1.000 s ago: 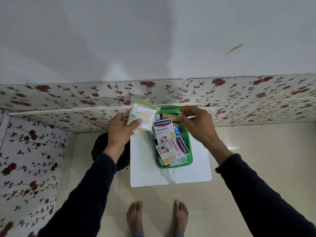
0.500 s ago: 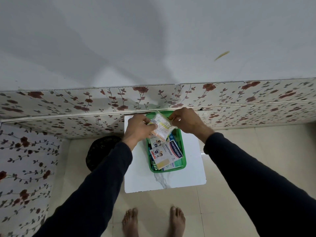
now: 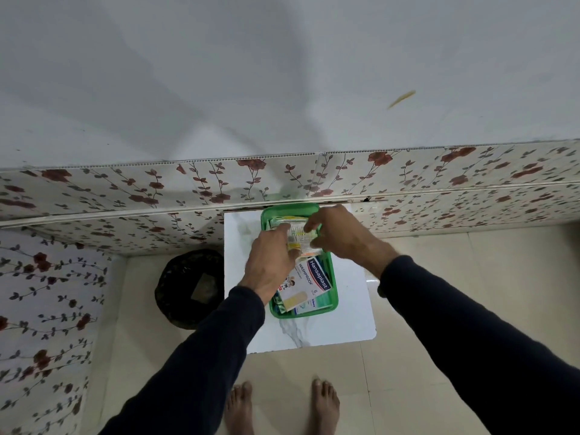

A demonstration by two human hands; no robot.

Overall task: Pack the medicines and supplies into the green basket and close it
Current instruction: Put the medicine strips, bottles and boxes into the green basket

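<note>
The green basket [image 3: 333, 287] stands open on a small white marble-look table [image 3: 351, 321], its far end against the wall. A Hansaplast plaster box [image 3: 309, 285] and other packets lie inside near the front. Both hands hold a white and yellow packet [image 3: 298, 236] over the basket's far half. My left hand [image 3: 270, 262] grips its left edge. My right hand [image 3: 339, 233] pinches its right edge. What lies under the packet is hidden.
A black bin [image 3: 190, 287] stands on the floor just left of the table. A floral-patterned wall panel [image 3: 157, 189] runs behind the table and along the left. My bare feet [image 3: 282, 406] stand on the tiled floor in front.
The packet has moved from left of the basket to over its far half and lower. My right hand has taken hold of its other edge, and both hands have come together.
</note>
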